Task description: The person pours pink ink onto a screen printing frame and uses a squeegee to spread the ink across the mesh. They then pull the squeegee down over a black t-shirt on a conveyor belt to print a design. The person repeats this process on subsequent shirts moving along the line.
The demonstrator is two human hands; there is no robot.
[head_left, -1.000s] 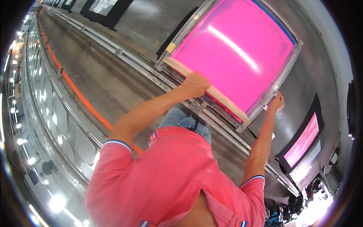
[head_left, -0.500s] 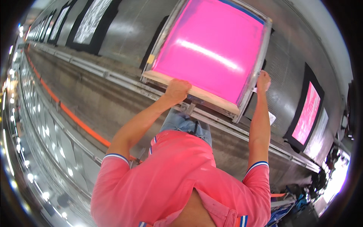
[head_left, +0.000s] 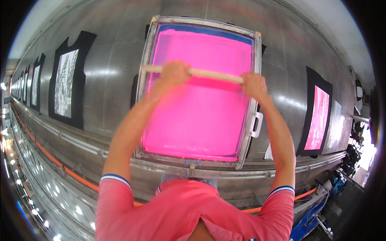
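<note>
A wooden-handled squeegee lies crosswise over a printing screen, a metal frame with bright pink ink spread over its mesh. My left hand is wrapped round the handle left of its middle, slightly blurred. Round the right end of the handle, my right hand is closed too. Both arms reach forward, and the squeegee sits in the far half of the screen. Its blade is mostly hidden under the handle. On the screen's right side is a white handle, which neither hand touches.
The screen rests on a long metal printing table. Left of it lies a black shirt with a white print, with several more beyond. A black shirt with a pink print lies to the right. A metal rail runs along the near edge.
The squeegee has moved from the screen's near edge to its far half. My right hand has left the screen's right side and gripped the squeegee. My view has shifted over the screen.
</note>
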